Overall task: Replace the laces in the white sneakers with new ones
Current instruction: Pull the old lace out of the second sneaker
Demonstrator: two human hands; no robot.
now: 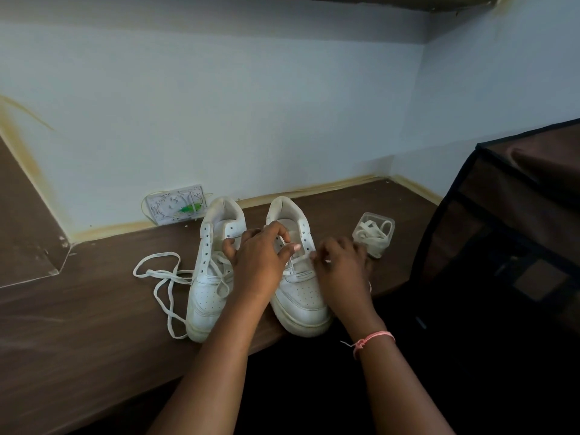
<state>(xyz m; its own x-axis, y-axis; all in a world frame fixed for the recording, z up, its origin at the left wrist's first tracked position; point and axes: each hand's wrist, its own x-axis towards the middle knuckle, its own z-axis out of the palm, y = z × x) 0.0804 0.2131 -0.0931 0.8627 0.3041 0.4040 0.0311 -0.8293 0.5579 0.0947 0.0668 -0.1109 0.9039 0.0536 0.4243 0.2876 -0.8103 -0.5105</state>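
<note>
Two white sneakers stand side by side on the brown shelf, toes toward me. The left sneaker has most eyelets bare; a loose white lace trails from it onto the shelf at its left. My left hand lies over the right sneaker, fingers curled and pinching a strand of its lace near the tongue. My right hand is at that shoe's right side, fingertips pinching the lace by the eyelets. A clear plastic tub holding bundled white laces sits just right of the shoes.
A white plastic wall plate with a green bit leans against the wall behind the left shoe. A dark fabric organiser stands close on the right. The shelf's front edge runs just under the sneaker toes.
</note>
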